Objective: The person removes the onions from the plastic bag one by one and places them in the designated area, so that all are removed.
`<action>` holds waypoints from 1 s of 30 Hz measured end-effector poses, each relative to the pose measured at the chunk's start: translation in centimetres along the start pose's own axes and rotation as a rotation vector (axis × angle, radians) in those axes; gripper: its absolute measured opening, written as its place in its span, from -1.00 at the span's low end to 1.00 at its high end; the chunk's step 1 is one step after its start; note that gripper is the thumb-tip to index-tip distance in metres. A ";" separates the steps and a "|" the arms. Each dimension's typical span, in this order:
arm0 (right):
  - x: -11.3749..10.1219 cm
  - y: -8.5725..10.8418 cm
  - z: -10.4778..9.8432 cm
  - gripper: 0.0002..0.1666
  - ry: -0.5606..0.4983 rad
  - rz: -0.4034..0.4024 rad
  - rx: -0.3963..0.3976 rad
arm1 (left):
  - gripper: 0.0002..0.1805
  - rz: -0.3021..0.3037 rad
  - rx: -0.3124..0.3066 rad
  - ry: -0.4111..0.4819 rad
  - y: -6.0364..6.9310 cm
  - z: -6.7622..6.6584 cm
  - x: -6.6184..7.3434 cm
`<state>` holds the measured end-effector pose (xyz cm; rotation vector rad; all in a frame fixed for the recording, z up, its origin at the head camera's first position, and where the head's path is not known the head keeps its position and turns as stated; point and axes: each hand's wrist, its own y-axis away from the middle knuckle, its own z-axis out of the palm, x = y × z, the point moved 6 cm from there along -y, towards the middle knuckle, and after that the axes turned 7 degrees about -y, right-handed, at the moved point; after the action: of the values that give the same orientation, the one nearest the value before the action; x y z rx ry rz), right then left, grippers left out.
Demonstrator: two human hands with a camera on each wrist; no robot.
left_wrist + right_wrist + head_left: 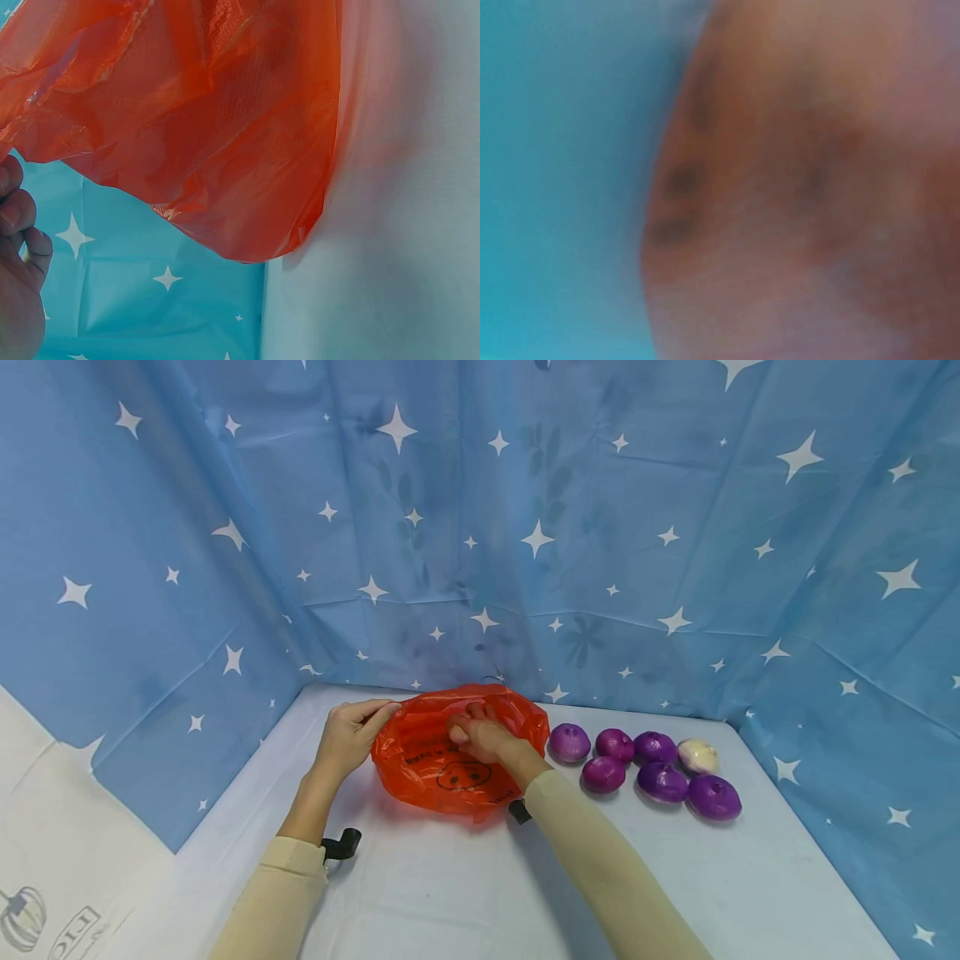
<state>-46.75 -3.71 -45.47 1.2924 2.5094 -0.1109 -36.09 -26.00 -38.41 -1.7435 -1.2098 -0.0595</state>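
Observation:
A red plastic bag [442,752] with dark print, including a pig's snout, stands with its mouth wide on the white table. My left hand [352,735] pinches the bag's rim at its left side. In the left wrist view, the curled fingers of that hand [19,225] meet the edge of the red film [225,135]. My right hand [480,737] reaches into the bag's mouth, its fingers spread and partly behind the film. No held thing shows in it. The right wrist view is a blur of orange film [727,187] close to the lens.
Several purple onions [662,782] and one pale onion [698,756] lie to the right of the bag on the white table [420,893]. A blue star-patterned curtain [480,568] closes off the back and sides. Black wrist mounts [342,845] stick out at both wrists.

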 end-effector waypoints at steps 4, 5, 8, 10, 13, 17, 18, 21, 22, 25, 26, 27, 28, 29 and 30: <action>0.0 0.1 0.0 -0.40 -0.015 -0.014 0.000 | -0.82 0.004 0.001 0.007 0.0 0.0 0.0; 0.0 0.1 0.0 -0.39 -0.022 -0.016 -0.002 | -0.82 0.005 0.000 0.007 0.0 0.0 0.0; 0.0 0.3 0.0 -0.37 -0.035 -0.024 -0.002 | -0.82 0.005 -0.001 0.006 0.1 0.1 0.0; -0.2 0.5 -0.1 -0.36 -0.041 -0.036 0.008 | -0.82 0.000 -0.003 0.003 0.1 0.1 0.0; -0.9 0.7 -0.3 -0.42 -0.032 -0.079 0.042 | -0.82 -0.015 -0.005 0.006 0.0 0.1 0.0; -1.9 1.2 -0.6 -0.45 -0.023 -0.144 0.091 | -0.82 -0.012 -0.005 0.008 0.0 0.0 -0.1; -2.0 1.3 -0.6 -0.45 -0.022 -0.158 0.101 | -0.82 -0.012 -0.006 0.010 0.0 0.0 -0.1; -2.2 1.9 -0.9 -0.44 -0.038 -0.188 0.123 | -0.82 -0.017 -0.009 0.019 0.0 0.0 -0.1; -2.3 2.1 -0.9 -0.44 -0.039 -0.199 0.129 | -0.82 -0.021 -0.009 0.021 0.0 0.0 -0.1; -2.4 2.7 -1.1 -0.48 -0.042 -0.223 0.145 | -0.82 -0.027 -0.012 0.021 0.1 0.0 0.0; -2.5 2.9 -1.2 -0.49 -0.044 -0.235 0.151 | -0.82 -0.026 -0.012 0.020 0.1 0.0 0.0; -2.6 3.2 -1.2 -0.50 -0.041 -0.246 0.156 | -0.82 -0.026 -0.013 0.017 0.1 0.0 0.0; -2.7 3.4 -1.3 -0.51 -0.042 -0.258 0.161 | -0.82 -0.027 -0.014 0.014 0.1 0.0 0.0; -2.8 3.6 -1.4 -0.52 -0.049 -0.267 0.163 | -0.82 -0.030 -0.016 0.014 0.1 0.0 0.0; -3.0 3.9 -1.5 -0.53 -0.057 -0.274 0.163 | -0.82 -0.032 -0.017 0.012 0.1 0.0 0.0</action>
<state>-42.37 -3.43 -42.85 0.9775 2.6596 -0.4161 -36.06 -26.00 -38.49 -1.7358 -1.2321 -0.0992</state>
